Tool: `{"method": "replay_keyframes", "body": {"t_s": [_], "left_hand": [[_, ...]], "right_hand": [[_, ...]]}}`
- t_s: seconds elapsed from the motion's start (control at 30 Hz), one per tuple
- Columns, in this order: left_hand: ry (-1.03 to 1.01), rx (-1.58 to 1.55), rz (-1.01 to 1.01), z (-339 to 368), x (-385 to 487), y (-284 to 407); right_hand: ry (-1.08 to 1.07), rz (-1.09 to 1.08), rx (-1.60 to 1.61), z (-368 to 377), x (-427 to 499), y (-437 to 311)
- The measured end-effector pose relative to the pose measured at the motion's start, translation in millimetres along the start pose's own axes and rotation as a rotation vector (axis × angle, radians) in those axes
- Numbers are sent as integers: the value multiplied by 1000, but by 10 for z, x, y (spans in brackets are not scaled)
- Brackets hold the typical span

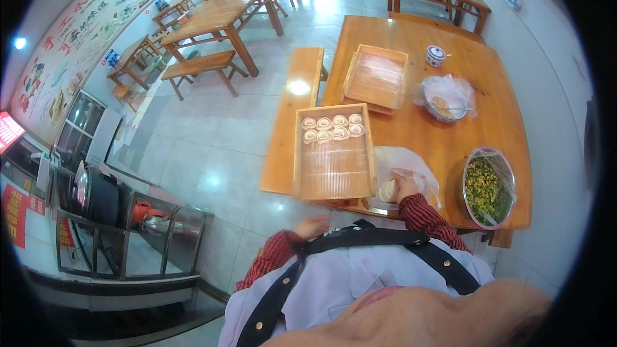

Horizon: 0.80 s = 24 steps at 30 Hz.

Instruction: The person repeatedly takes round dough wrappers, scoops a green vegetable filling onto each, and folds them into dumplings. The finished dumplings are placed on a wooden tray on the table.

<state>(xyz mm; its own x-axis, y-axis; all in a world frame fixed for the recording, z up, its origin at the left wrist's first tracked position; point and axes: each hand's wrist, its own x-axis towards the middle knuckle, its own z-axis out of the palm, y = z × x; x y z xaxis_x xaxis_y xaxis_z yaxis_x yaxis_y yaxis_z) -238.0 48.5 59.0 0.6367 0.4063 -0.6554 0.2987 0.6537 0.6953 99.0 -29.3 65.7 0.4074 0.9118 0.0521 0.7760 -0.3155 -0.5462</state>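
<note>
My right hand [406,187] has its fingers on a small stack of pale round dough wrappers [387,193], which lies on a clear plastic bag [402,155] at the table's near edge. My left hand [311,228] hovers in front of my apron, below the near edge of a wooden tray; its fingertips are partly hidden. That slatted wooden tray [332,173] holds two rows of folded dumplings [340,132] at its far end. To the right, a steel bowl [512,197] holds chopped green and yellow filling [482,185], with a utensil handle in it and plastic film along one side.
More stacked wooden trays [378,74] lie farther back on the wooden table [448,144]. A patterned bowl [446,114] with plastic film and a lidded jar [435,56] stand right of them. A bench [301,86] runs along the left; a wall [544,82] bounds the right.
</note>
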Motion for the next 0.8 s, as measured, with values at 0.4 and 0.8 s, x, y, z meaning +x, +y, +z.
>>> {"method": "replay_keyframes", "body": {"t_s": [0.4,0.8], "left_hand": [[482,-254,164,-730,-364,-1086],[828,198,-60,-224,-765,-2284]], "right_hand": [[63,-36,10,-103,-142,-76],[-132,-271,442,-487,-277,-278]]}}
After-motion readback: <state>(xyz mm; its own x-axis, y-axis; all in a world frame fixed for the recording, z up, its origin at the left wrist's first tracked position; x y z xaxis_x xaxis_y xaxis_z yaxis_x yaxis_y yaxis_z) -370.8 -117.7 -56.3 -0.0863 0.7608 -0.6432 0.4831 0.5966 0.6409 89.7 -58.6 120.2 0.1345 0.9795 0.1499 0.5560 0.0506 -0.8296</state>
